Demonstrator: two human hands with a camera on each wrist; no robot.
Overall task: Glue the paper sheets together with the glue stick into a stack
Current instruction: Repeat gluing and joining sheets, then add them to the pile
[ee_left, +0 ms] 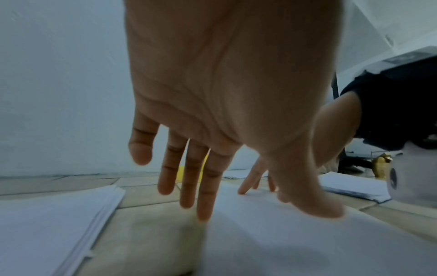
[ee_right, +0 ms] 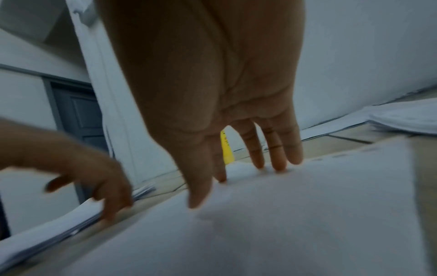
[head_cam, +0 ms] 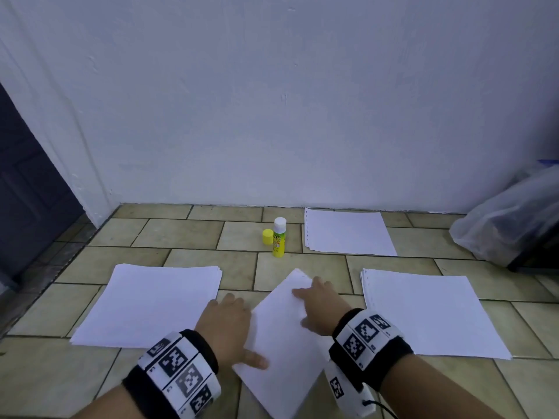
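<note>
Both hands (head_cam: pixel 272 322) flat on skewed sheet (head_cam: pixel 281 358), glue stick (head_cam: pixel 279 237) beyond

Dim, flat bluish light, source not visible. Soft shadow under the left hand (ee_left: pixel 227 89) on the sheet (ee_left: pixel 307 242). Right hand (ee_right: pixel 212 78) palm dark, underexposed. Both wrist views motion-blurred near the fingers, wide-angle bending toward edges. Head view sharper.
</note>
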